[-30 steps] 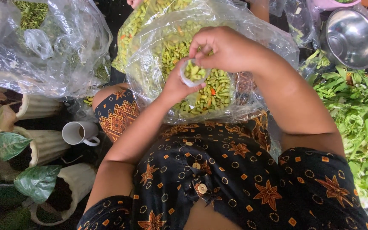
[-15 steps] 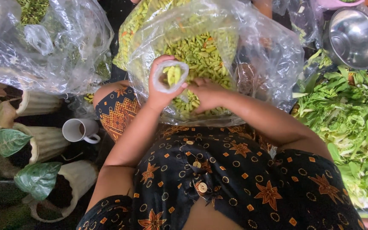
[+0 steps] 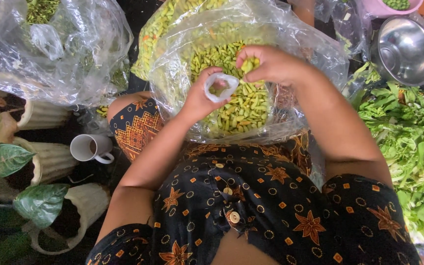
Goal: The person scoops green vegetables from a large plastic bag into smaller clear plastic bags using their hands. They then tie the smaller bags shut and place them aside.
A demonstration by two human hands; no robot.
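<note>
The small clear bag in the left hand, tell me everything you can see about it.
The small clear bag is thin, see-through plastic with a whitish, rolled-looking rim. The left hand grips it from below and holds its mouth open and round, facing up towards the camera. A few small green pods show inside. It hangs above the big clear sack of green pods, and the right hand, pinching more pods, is at its rim.
</note>
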